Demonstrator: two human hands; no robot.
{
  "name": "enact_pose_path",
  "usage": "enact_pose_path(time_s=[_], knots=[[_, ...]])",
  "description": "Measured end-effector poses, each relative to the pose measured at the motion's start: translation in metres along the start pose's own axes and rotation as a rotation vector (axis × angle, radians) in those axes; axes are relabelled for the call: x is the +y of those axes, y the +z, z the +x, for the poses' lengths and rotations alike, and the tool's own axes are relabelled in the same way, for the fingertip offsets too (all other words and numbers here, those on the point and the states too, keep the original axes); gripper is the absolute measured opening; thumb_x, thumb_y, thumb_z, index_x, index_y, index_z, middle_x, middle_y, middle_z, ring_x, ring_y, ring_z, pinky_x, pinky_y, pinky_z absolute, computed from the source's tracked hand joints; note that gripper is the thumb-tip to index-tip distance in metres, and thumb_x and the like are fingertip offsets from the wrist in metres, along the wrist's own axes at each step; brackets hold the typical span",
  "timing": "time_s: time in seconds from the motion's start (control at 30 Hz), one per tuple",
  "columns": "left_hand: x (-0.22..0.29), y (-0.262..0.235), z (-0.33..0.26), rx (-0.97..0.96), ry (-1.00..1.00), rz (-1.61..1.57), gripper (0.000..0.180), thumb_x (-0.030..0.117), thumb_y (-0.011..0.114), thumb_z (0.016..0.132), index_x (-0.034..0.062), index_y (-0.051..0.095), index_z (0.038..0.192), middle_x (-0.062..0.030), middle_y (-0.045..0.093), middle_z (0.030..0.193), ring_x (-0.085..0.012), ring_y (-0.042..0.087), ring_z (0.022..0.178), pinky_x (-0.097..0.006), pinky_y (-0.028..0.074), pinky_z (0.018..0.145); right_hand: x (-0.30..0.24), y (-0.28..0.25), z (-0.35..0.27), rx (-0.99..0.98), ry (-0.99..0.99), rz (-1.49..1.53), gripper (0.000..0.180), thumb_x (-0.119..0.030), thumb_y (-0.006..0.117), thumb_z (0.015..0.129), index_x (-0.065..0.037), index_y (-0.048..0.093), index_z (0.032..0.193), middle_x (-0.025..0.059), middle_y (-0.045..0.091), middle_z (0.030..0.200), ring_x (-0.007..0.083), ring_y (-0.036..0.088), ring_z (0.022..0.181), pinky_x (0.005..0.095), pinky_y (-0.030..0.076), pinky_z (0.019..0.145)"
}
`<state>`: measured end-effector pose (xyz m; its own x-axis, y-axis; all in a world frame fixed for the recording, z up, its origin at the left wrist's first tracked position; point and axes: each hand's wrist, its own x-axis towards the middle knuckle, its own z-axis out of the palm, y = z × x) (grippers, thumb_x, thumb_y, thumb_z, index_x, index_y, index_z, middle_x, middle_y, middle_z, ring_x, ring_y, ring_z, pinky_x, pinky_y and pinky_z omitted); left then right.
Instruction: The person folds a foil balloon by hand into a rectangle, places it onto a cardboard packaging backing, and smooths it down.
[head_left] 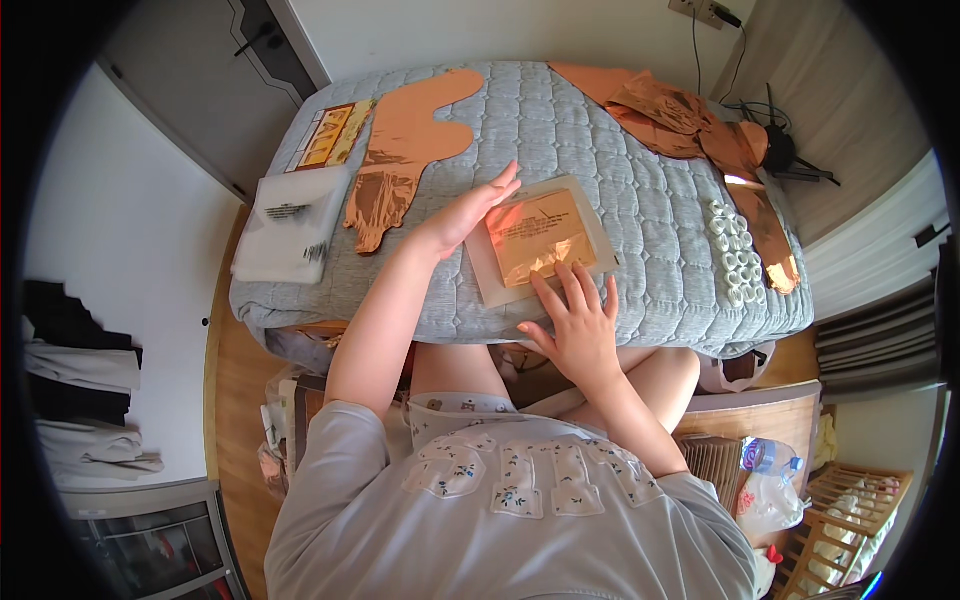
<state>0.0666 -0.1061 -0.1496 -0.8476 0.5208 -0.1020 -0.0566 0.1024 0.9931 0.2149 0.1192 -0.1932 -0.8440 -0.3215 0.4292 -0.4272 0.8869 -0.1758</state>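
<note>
the clear packet with the copper foil sheet (pixel 540 238) lies flat on the quilted bed (pixel 650 200), long axis tilted left-to-right, pinned between both hands — left hand (pixel 470 215) open-palmed on its upper-left edge, right hand (pixel 575 325) spread-fingered on its lower-right edge — neither gripping.

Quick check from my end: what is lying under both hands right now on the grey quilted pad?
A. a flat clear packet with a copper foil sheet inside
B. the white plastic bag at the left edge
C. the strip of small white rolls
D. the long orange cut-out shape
A: the left hand and right hand both rest on the clear packet holding a copper foil sheet, on the grey quilted pad.
</note>
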Motion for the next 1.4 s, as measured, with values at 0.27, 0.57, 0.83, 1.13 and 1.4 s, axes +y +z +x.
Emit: enact_pose_path(time_s=[0.27, 0.57, 0.83, 1.13, 1.4], knots=[[-0.012, 0.008, -0.001, 0.112, 0.145, 0.174, 0.059, 0.031, 0.034, 0.109, 0.0103, 0.025, 0.163, -0.0135, 0.028, 0.168, -0.0260, 0.025, 0.156, -0.040, 0.019, 0.126, 0.003, -0.002, 0.000, -0.005, -0.032, -0.001, 0.062, -0.060, 0.061, 0.091, -0.023, 0.059, 0.142, 0.0091, 0.049, 0.146, 0.0296, 0.044, 0.139, 0.0625, 0.022, 0.116], [-0.035, 0.052, 0.014, 0.100, 0.446, 1.286, 0.054, 0.031, 0.049, 0.106, 0.0121, 0.041, 0.156, -0.0121, 0.039, 0.162, -0.0327, 0.033, 0.151, -0.053, 0.028, 0.122, 0.004, -0.003, 0.000, -0.036, -0.018, 0.013, 0.059, -0.057, 0.061, 0.093, -0.024, 0.058, 0.143, 0.0096, 0.048, 0.148, 0.0297, 0.042, 0.140, 0.0617, 0.023, 0.115], [-0.041, 0.055, 0.013, 0.097, 0.434, 1.352, 0.058, 0.041, 0.049, 0.105, 0.0198, 0.039, 0.158, -0.0097, 0.040, 0.162, -0.0321, 0.032, 0.151, -0.055, 0.025, 0.122, 0.027, -0.011, -0.005, 0.049, -0.140, 0.161, 0.042, -0.029, 0.072, 0.091, -0.015, 0.062, 0.129, 0.0094, 0.060, 0.132, 0.0295, 0.056, 0.123, 0.0525, 0.038, 0.108], [-0.041, 0.053, 0.013, 0.066, 0.434, 1.326, 0.078, 0.065, 0.052, 0.097, 0.0174, 0.039, 0.158, -0.0121, 0.036, 0.163, -0.0334, 0.030, 0.151, -0.057, 0.024, 0.122, 0.040, -0.023, 0.018, -0.059, -0.224, 0.270, 0.013, -0.013, 0.074, 0.085, -0.010, 0.065, 0.093, 0.0052, 0.062, 0.099, 0.0281, 0.059, 0.094, 0.0428, 0.044, 0.085], [-0.040, 0.055, 0.012, 0.087, 0.439, 1.342, 0.079, 0.061, 0.058, 0.095, 0.0190, 0.036, 0.159, -0.0105, 0.038, 0.163, -0.0328, 0.031, 0.151, -0.053, 0.023, 0.123, 0.046, -0.020, 0.016, -0.023, -0.302, 0.330, 0.015, -0.009, 0.073, 0.083, -0.009, 0.064, 0.095, 0.0058, 0.061, 0.100, 0.0274, 0.058, 0.096, 0.0393, 0.044, 0.085]])
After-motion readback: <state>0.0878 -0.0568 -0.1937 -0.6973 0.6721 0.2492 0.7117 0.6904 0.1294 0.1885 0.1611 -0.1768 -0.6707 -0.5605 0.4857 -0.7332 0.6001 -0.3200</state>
